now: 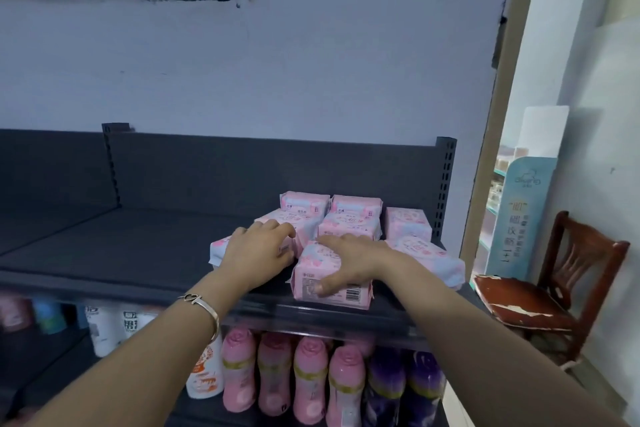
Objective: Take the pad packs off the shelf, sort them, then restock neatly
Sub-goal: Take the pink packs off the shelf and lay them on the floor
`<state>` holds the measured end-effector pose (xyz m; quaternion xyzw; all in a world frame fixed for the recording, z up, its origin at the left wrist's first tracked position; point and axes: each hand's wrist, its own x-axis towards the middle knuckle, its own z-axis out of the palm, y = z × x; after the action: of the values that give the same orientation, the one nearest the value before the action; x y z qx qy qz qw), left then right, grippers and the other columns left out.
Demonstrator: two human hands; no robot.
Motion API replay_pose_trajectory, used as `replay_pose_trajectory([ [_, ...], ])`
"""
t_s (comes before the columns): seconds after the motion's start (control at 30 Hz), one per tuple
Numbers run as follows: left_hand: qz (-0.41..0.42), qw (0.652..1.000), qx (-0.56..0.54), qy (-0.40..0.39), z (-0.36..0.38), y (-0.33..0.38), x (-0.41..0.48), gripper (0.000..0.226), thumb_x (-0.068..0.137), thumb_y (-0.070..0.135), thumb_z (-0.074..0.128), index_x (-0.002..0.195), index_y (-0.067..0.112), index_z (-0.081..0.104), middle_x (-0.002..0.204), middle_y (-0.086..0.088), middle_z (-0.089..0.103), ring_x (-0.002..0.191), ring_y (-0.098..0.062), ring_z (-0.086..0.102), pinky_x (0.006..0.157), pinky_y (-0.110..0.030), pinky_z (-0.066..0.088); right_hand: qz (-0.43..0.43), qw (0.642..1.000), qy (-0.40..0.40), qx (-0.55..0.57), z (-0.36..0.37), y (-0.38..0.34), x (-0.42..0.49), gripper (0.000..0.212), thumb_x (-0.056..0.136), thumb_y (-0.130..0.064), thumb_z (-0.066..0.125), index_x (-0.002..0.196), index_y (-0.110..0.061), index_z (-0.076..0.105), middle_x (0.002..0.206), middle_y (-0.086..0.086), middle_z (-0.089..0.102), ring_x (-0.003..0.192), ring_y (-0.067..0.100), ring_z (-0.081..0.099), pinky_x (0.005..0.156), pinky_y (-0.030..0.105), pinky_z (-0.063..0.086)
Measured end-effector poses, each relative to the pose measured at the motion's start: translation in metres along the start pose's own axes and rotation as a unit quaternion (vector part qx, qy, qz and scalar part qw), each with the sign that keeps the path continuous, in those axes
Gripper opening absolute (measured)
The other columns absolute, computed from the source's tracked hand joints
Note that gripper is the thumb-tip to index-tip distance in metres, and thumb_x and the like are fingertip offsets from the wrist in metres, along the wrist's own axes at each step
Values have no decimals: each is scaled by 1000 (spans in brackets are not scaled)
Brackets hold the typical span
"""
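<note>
Curling round the left pack (221, 249), left grip (258, 253); right grip (349, 263) flat, fingers spread, atop front pack (341, 296).

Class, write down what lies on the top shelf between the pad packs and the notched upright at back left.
Nothing: the head view shows bare dark shelf from the pad packs to the upright.
</note>
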<state>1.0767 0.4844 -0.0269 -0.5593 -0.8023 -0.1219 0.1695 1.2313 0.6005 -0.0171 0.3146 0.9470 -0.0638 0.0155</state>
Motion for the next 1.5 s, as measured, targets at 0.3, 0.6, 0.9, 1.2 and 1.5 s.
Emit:
replay_pose_trajectory([
  [0.3,-137,988,39,-60,13,-17,12,66,83,62,47,140,34,30,142,2,35,132,-25,31,104,-44,26,-22,998,58,34,9,4,20,96,71,-60,70,148,-38,18,140,7,39,127,32,39,101,46,39],
  [0.6,-234,961,-100,-111,22,-35,9,83,71,61,64,139,29,29,131,-9,36,126,-33,29,96,-46,38,4,998,64,25,14,-8,17,95,73,-59,69,149,-37,18,143,8,37,129,32,39,97,41,38],
  [0.9,-172,968,-171,67,-11,-56,-36,96,67,57,69,142,19,23,131,-11,34,121,-36,29,92,-46,40,94,978,181,42,6,-62,-15,90,73,-44,63,148,-36,14,144,8,32,127,34,33,95,44,38],
  [1.2,-124,974,-166,96,-37,-69,-102,89,68,62,66,141,26,29,128,-8,37,119,-33,32,94,-45,35,173,953,242,56,25,-131,-76,96,69,-49,66,148,-24,16,137,8,34,126,35,36,97,48,38],
  [1.5,-67,970,-233,21,-26,-31,-147,86,71,42,70,142,26,26,127,-7,32,121,-31,25,87,-47,41,260,930,216,143,60,-113,-147,103,67,-54,70,147,-19,16,145,12,24,125,39,41,96,47,42],
])
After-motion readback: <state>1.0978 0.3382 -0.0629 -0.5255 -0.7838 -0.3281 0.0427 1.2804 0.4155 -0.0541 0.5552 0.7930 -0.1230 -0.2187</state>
